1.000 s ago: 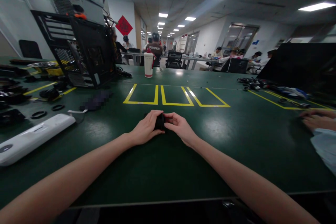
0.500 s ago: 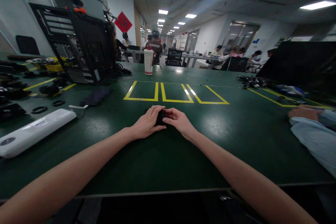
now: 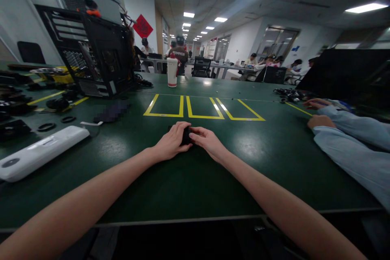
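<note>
A small black object [image 3: 186,135] is between my hands, low over the middle of the green table [image 3: 183,187]. My left hand [image 3: 173,141] is wrapped round its left side, fingers over the top and thumb below. From the right, the fingertips of my right hand [image 3: 206,140] pinch its right end. Much of the object is hidden by the fingers, and its exact kind cannot be made out. Just beyond the hands are yellow tape outlines [image 3: 205,118] on the table.
A white power bank-like device [image 3: 42,152] and black rings [image 3: 46,127] lie at left. Behind them stands a black computer case [image 3: 106,55]. A white cup [image 3: 172,73] is further back. At right, another person's hands [image 3: 320,122] rest near cables [image 3: 292,95].
The other person's hands and blue sleeves at right have moved left and further into view. My own hands have barely moved around the black object.
</note>
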The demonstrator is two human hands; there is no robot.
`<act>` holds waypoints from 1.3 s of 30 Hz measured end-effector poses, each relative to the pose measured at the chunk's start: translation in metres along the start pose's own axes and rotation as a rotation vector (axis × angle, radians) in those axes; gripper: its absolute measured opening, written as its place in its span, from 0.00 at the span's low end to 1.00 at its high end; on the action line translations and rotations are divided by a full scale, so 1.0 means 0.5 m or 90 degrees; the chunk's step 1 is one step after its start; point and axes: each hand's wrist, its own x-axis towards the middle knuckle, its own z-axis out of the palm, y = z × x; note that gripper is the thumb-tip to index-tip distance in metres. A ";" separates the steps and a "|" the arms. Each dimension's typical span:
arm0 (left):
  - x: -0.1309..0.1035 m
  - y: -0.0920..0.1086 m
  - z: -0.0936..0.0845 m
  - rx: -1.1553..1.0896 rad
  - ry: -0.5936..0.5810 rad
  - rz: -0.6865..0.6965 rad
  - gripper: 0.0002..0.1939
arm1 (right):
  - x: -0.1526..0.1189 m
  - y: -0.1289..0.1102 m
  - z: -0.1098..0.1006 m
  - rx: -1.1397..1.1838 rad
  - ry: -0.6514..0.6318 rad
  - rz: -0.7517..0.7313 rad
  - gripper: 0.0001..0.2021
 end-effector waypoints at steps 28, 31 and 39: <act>0.001 0.000 0.000 0.016 -0.003 0.033 0.30 | -0.001 -0.009 0.005 0.004 0.013 0.020 0.14; 0.002 -0.001 0.000 0.013 -0.008 0.026 0.29 | 0.001 -0.006 0.001 -0.006 0.012 0.042 0.15; 0.002 -0.001 0.000 -0.001 -0.002 0.027 0.29 | -0.007 -0.024 -0.001 -0.071 -0.020 0.000 0.20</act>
